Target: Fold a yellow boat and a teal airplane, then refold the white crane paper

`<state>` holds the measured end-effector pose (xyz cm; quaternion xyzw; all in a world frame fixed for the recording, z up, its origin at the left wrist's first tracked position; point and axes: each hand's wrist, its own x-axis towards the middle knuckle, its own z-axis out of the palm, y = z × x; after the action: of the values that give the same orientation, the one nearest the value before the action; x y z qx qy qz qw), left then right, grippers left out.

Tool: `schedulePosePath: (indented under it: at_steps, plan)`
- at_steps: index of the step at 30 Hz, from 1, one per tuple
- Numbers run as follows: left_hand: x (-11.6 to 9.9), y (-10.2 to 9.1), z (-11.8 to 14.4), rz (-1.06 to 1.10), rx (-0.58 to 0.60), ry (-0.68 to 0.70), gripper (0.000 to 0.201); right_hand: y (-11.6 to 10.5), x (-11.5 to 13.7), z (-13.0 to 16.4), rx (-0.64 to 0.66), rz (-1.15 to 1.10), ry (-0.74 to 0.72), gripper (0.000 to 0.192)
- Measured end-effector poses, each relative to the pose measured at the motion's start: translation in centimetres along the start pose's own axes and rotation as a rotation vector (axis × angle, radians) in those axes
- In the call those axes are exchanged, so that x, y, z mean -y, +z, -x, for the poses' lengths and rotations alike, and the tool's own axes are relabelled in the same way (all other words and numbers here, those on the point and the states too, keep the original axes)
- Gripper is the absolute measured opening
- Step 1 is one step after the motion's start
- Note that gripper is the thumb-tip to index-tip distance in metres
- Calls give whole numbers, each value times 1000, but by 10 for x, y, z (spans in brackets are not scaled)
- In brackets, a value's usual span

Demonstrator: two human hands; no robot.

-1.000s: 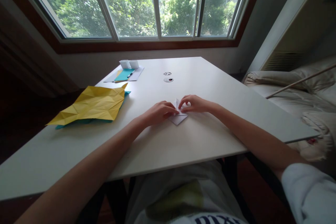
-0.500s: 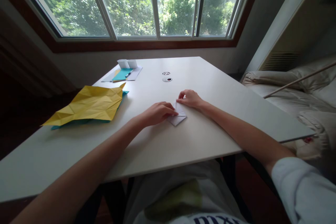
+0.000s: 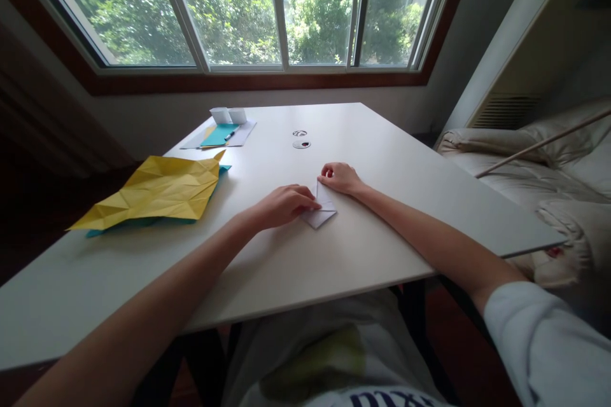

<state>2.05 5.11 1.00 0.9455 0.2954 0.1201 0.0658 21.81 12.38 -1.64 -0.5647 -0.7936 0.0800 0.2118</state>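
Observation:
A small piece of folded white paper (image 3: 319, 219) lies on the white table (image 3: 267, 267) in front of me, with a pointed lower corner toward me and a crease line across it. My left hand (image 3: 287, 205) presses on its left side, thumb and bent fingers close together and covering part of it. At the paper's upper tip, the curled fingers of my right hand (image 3: 340, 177) pinch the corner.
A crumpled, creased yellow sheet (image 3: 162, 187) lies over a teal sheet (image 3: 93, 232) on the left. Farther back are teal paper (image 3: 218, 135), a pen (image 3: 231, 135), white folded pieces (image 3: 228, 116) and two round discs (image 3: 301, 144). A pale sofa (image 3: 515, 159) stands right.
The whole view has shifted slightly. Over the paper's upper tip, my right hand has moved up a little relative to the paper; my left hand stays in place on it.

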Motion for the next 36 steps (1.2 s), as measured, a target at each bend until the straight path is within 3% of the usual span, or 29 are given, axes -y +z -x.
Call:
schedulePosePath:
  at_steps: [7, 20, 36]
  plan:
    - [1, -1, 0, 49, -2, -3, 34, -3, -1, -2, 57, -144, 41, 31]
    - [2, 0, -1, 39, 5, -1, 33, 1, 4, 0, 25, -9, 66, 29]
    - [6, 3, -2, 20, 7, 20, 32, 4, 5, -1, -1, -76, 123, 27]
